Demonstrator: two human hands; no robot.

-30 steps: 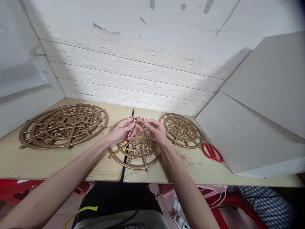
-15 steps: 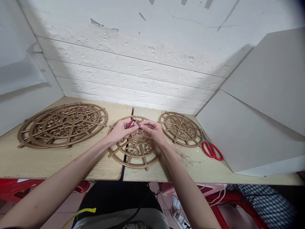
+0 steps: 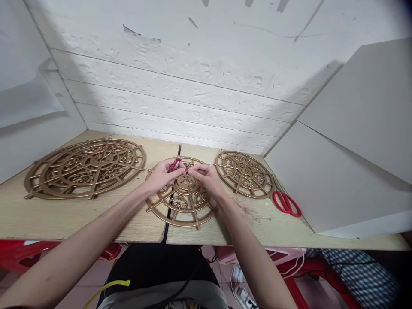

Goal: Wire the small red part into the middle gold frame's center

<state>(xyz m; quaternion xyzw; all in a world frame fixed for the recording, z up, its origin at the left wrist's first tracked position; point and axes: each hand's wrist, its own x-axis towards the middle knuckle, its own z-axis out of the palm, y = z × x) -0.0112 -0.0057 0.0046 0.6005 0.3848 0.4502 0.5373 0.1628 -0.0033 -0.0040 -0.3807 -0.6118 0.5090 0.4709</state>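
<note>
My left hand [image 3: 165,175] is closed around a red lighter [image 3: 175,164] with a metal top. Its thumb and forefinger also pinch close to the fingertips of my right hand [image 3: 206,177]. That hand is closed in a pinch too; thin wire seems to run between the fingertips, but it is too small to make out clearly. Both hands hover above the centre of a round gold openwork panel [image 3: 187,223], which lies flat across the gap between two table boards.
Several similar gold panels [image 3: 90,193] are stacked on the left, with thin wires at their centre. Another gold panel [image 3: 236,189] lies to the right, beside red-handled scissors [image 3: 287,204]. A white brick-pattern wall [image 3: 189,103] rises behind, and a white board [image 3: 347,171] stands on the right.
My left hand has tilted the lighter slightly and moved it a little left. The fingertips of both hands have shifted slightly; the panels and scissors stay where they were.
</note>
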